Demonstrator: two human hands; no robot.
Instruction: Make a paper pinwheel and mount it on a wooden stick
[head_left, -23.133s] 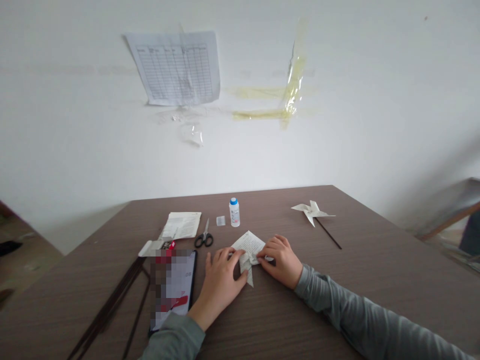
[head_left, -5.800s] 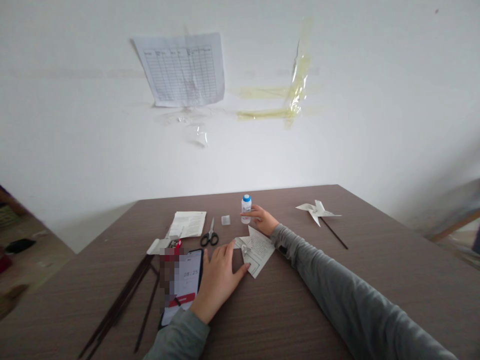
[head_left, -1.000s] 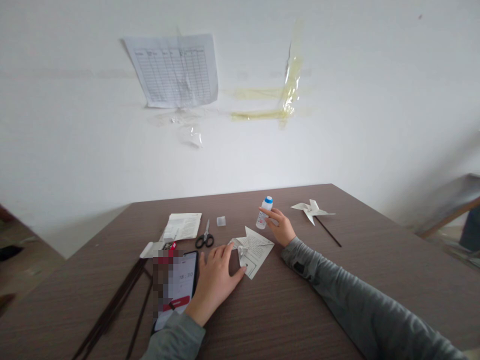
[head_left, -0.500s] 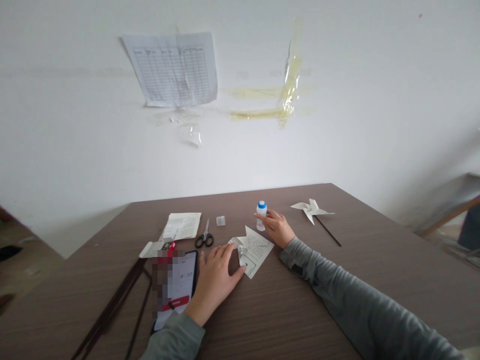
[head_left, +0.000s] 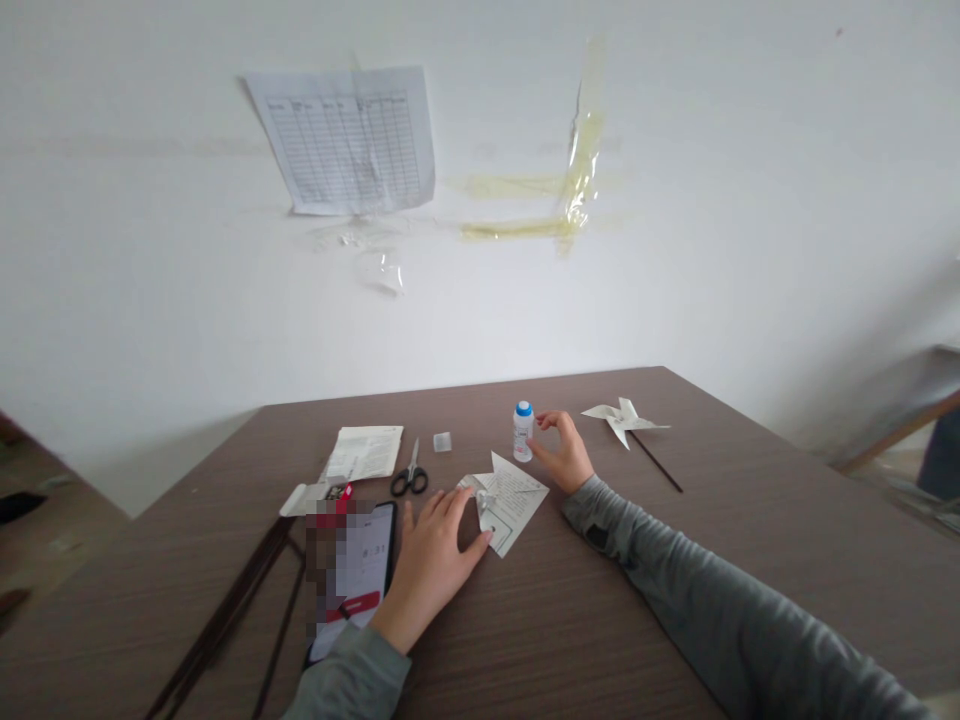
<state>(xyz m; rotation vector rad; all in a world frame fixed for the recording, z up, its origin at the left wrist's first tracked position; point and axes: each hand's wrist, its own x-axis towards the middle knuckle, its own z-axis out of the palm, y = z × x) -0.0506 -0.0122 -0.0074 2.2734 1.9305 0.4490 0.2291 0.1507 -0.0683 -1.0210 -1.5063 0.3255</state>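
the left hand (head_left: 431, 555) lies flat on the brown table (head_left: 675, 600), palm down and fingers spread, with its fingertips pressing the near edge of a folded sheet of printed paper (head_left: 510, 495); it pins the paper rather than gripping it. the paper sits in the middle of the table, partly folded, with one point standing up toward the far side. the right hand (head_left: 564, 450) is just beyond the paper, beside a small white bottle with a blue cap (head_left: 523, 432) that stands upright on the table. the hand is open in a loose curve, the thumb close to the base of the bottle and the fingers arched apart from the cap, so it holds nothing; whether the thumb touches the bottle cannot be told. to the right of that hand, a little apart, a finished paper pinwheel (head_left: 622, 420) lies on the table with its dark stick pointing toward the near side. left of the paper are black-handled scissors (head_left: 409, 476), a small clear square piece (head_left: 442, 441) behind them, and a printed booklet (head_left: 364, 452). a phone (head_left: 360, 585) lies just left of the left hand, with thin dark sticks (head_left: 225, 620) further left. a printed chart (head_left: 345, 135) hangs on the white wall.
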